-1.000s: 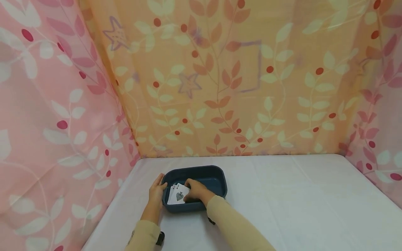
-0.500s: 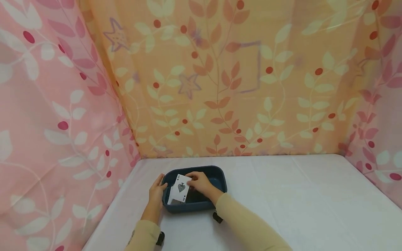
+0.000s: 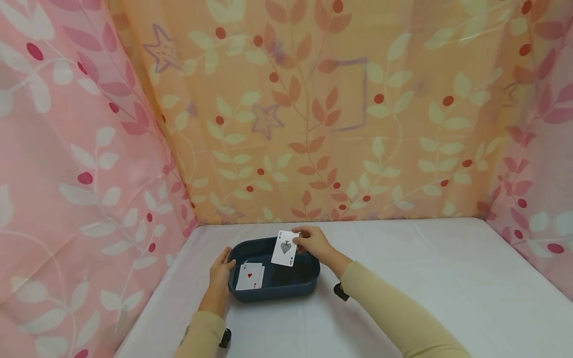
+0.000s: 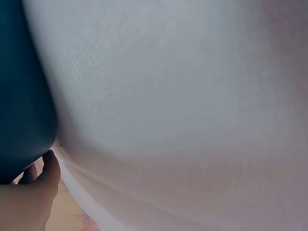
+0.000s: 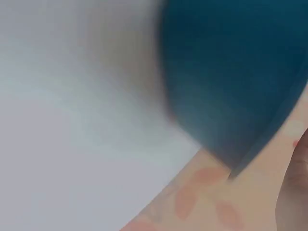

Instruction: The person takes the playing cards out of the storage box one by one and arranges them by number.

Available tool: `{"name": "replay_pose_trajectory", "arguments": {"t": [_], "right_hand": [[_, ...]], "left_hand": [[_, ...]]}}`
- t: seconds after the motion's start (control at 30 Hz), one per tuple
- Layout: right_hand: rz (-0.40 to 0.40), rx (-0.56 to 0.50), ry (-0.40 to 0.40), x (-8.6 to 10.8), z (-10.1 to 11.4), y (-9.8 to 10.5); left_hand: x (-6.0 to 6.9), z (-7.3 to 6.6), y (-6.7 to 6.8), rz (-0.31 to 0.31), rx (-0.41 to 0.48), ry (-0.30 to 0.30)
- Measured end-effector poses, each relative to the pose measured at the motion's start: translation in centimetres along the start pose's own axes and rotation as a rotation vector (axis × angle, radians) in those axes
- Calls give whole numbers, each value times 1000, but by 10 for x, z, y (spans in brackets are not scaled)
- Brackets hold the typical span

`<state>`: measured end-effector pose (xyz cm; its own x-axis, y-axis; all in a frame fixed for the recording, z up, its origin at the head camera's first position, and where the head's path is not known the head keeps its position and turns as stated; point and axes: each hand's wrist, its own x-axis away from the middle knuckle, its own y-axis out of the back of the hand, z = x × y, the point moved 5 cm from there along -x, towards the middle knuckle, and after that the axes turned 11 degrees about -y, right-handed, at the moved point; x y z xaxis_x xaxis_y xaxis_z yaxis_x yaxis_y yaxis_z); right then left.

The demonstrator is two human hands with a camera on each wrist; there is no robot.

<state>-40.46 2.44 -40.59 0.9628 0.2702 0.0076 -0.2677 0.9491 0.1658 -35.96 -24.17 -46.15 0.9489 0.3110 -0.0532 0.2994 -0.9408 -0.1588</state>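
Note:
An ace of spades card is pinched by its right edge between the thumb and fingers of my right hand, tilted above the dark blue tray. Inside the tray's left end lie overlapping cards, the top one showing a red heart. My left hand holds the tray's left end, thumb at the rim. In the left wrist view, the fingers of my left hand touch the blue tray wall. The right wrist view shows the tray and part of my right hand, but no card.
The tray stands on a white-covered table. An orange patterned cloth hangs behind it, with pink patterned cloths at the left and right sides.
My right hand has lifted the ace of spades off the other cards and moved it right and toward the back, uncovering the heart card. My left hand stays at the tray.

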Motion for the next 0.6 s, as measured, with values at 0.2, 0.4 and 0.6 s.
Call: {"name": "replay_pose_trajectory", "arguments": {"t": [0.2, 0.4, 0.6], "right_hand": [[-73, 50, -52, 3, -4, 36], [-137, 69, -84, 7, -11, 66], [-181, 73, -105, 7, -21, 89]], "left_hand": [[0, 0, 1, 5, -1, 4], [-1, 2, 2, -4, -7, 14], [-1, 2, 1, -17, -11, 18]]}}
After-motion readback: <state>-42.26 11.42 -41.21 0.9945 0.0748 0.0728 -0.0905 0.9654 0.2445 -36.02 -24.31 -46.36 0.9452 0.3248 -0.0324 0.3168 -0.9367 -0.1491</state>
